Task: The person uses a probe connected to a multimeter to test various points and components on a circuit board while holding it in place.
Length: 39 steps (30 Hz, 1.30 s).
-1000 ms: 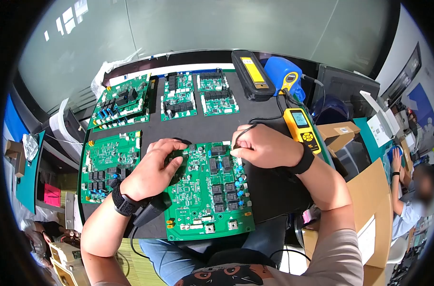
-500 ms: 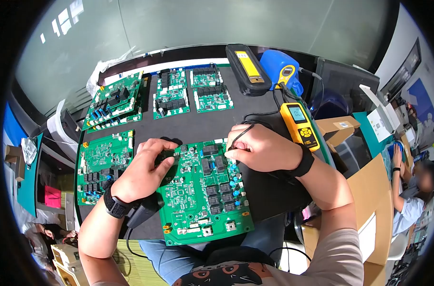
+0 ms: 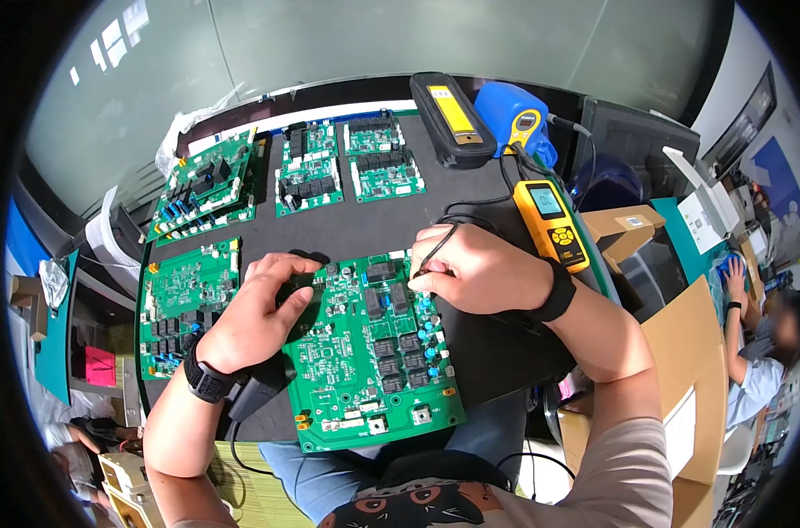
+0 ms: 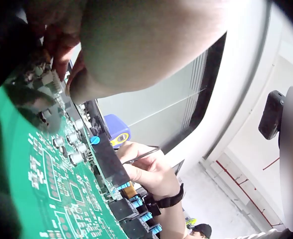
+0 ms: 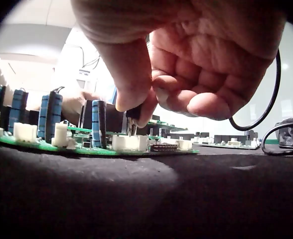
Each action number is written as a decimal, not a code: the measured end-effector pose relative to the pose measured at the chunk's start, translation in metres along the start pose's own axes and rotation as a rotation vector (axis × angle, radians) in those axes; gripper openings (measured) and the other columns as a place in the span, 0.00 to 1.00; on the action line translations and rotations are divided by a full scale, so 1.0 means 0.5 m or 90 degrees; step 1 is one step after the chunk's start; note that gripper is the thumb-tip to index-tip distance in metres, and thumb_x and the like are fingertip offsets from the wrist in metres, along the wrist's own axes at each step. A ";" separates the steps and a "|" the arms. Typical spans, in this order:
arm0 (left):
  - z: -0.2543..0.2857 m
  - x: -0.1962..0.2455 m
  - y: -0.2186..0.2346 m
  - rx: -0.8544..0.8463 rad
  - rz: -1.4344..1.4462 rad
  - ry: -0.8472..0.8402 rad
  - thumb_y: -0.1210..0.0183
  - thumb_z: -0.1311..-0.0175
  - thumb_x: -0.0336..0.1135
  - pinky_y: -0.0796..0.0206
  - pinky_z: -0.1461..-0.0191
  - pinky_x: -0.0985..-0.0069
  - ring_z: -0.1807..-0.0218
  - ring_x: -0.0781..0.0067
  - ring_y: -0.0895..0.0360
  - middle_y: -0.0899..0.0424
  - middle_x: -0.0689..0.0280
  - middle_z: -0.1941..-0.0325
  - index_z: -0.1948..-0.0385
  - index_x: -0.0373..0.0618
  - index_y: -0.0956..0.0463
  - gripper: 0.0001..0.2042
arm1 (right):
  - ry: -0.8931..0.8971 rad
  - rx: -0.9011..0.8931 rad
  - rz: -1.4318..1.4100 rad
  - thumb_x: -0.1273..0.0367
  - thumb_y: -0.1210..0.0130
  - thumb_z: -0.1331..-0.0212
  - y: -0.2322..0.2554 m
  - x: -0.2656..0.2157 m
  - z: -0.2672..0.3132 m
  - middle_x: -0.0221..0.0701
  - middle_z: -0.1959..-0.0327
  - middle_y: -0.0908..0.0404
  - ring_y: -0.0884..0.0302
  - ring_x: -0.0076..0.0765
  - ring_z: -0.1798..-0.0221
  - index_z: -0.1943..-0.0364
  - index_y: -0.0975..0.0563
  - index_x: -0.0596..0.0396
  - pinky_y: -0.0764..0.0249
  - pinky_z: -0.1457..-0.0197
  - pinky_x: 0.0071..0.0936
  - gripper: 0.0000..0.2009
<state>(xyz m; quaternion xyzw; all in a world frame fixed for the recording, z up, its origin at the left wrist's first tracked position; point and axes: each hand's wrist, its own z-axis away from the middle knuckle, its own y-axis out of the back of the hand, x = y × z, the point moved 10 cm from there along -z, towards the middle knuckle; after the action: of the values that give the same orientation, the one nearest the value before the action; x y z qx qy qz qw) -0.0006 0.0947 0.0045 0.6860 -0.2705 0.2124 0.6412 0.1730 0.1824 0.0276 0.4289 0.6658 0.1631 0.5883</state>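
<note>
A large green circuit board (image 3: 329, 387) with black relays lies at the front of the black mat. The left hand (image 3: 257, 312) holds its far left corner, thumb above the board and fingers curled at the edge; in the left wrist view those fingers (image 4: 62, 50) are by small connectors, their exact contact unclear. Between thumb and fingers the right hand (image 3: 483, 268) pinches a cabled black probe. In the right wrist view, the metal tips (image 5: 132, 127) of the probe meet a white connector (image 5: 126, 143) on the board's edge, beside blue upright components (image 5: 99, 123).
A yellow meter (image 3: 551, 227) showing "OL" stands right of the hands. Behind it are a black case (image 3: 452, 119) and a blue device (image 3: 512, 114). Smaller boards (image 3: 308, 167) and stacked boards (image 3: 202, 189) lie farther back. Cardboard boxes (image 3: 694, 352) and another person (image 3: 756, 370) are at the right.
The mat and boards have shifted leftward in the head view, the far objects also upward. The right hand still pinches the probe at the board's edge; the left hand keeps its place at the corner.
</note>
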 end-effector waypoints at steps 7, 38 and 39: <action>0.000 -0.001 0.000 -0.008 -0.007 0.003 0.43 0.29 0.26 0.42 0.26 0.65 0.33 0.56 0.30 0.23 0.57 0.40 0.42 0.40 0.25 0.16 | 0.021 0.001 0.013 0.74 0.39 0.41 -0.002 -0.004 0.002 0.38 0.69 0.24 0.26 0.44 0.67 0.70 0.23 0.62 0.28 0.59 0.36 0.05; 0.004 0.015 0.004 0.009 -0.024 -0.016 0.44 0.27 0.27 0.41 0.26 0.63 0.32 0.54 0.29 0.22 0.54 0.39 0.44 0.40 0.23 0.13 | -0.094 -0.056 -0.040 0.74 0.39 0.37 -0.011 0.020 0.001 0.35 0.67 0.22 0.30 0.35 0.71 0.76 0.26 0.66 0.31 0.65 0.33 0.12; 0.004 0.012 0.002 0.006 -0.024 -0.017 0.44 0.27 0.28 0.42 0.26 0.63 0.31 0.53 0.30 0.23 0.54 0.38 0.44 0.40 0.23 0.13 | -0.094 -0.063 -0.037 0.74 0.39 0.37 -0.014 0.023 0.000 0.36 0.67 0.22 0.31 0.35 0.71 0.77 0.27 0.66 0.31 0.64 0.33 0.12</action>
<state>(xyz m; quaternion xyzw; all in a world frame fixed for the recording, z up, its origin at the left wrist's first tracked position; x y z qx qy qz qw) 0.0034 0.0921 0.0088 0.6966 -0.2650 0.1925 0.6383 0.1712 0.1870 0.0151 0.3909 0.6240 0.1468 0.6606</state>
